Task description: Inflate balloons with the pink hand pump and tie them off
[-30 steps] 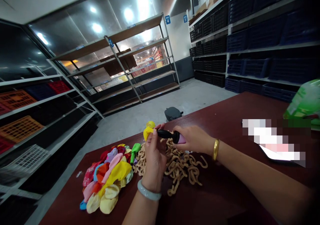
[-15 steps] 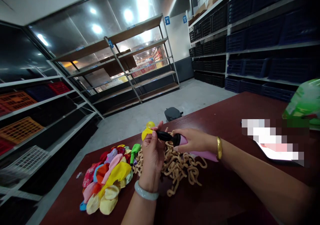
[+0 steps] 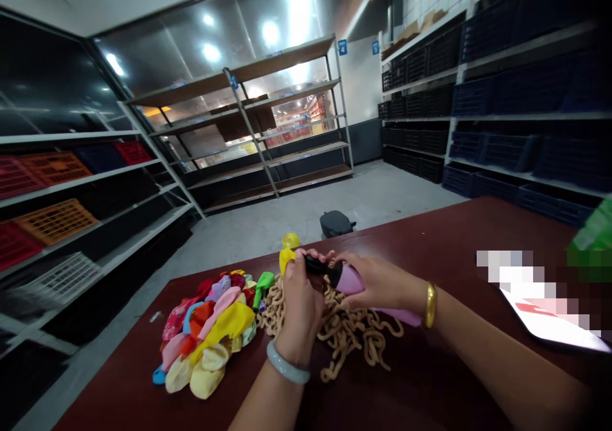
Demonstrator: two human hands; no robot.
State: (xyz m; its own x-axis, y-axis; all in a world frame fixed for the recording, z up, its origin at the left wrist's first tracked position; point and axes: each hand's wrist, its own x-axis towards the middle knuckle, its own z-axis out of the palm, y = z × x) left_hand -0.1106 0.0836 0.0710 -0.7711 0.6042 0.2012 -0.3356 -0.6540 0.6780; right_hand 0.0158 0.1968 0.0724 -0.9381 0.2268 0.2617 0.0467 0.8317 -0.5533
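Grey floor (image 3: pixel 382 192) — metal shelving (image 3: pixel 308 178) ahead, white racks (image 3: pixel 62 136) either side — glare (image 3: pixel 297 7) on shiny panels (image 3: pixel 165 45).

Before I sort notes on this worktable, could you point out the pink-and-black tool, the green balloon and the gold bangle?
Pink-and-black tool (image 3: pixel 351 279): head view, on its pink section.
Green balloon (image 3: pixel 265 282): head view, on its wide upper part.
Gold bangle (image 3: pixel 431 305): head view, mid-band.

Orange crates (image 3: pixel 60 222) on white shelving (image 3: pixel 71 136)
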